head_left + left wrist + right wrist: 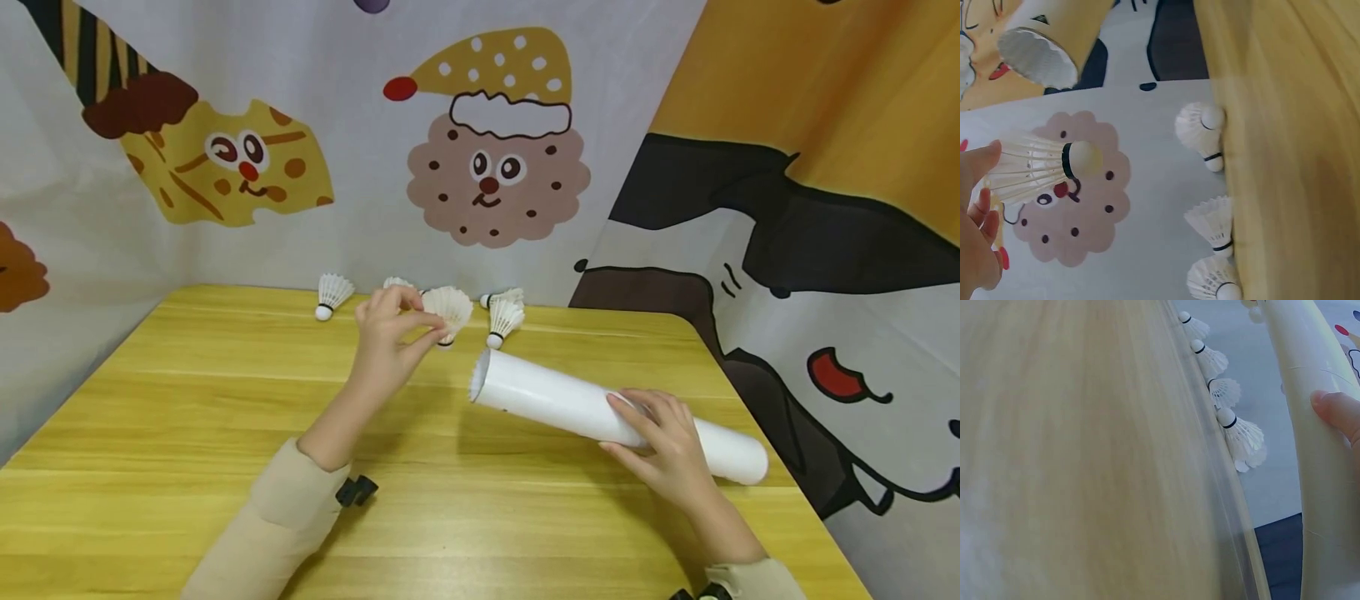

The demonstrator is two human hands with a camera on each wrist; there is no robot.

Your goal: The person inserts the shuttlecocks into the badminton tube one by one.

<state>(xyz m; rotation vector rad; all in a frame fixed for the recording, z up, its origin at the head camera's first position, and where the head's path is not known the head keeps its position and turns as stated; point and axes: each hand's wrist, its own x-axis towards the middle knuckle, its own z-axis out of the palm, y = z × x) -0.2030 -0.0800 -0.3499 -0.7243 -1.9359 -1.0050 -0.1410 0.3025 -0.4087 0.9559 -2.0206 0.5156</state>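
Cartoon cloth (367, 167) behind, wooden table (465, 533) below, and my left hand (390, 329) is pinching one shuttle (448, 308) at the far side! My right hand (667, 450) curls round the tube (555, 396), its mouth (480, 377) facing left. One in hand, other shuttles (506, 318) loose along the far edge: looks unfinished. How full the tube is, I can't tell. Small dark mark (1040, 19) near its mouth; no legible writing.

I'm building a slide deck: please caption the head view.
Left hand pinches a feather shuttlecock while the right hand holds a white shuttlecock tube over a wood-grain table.
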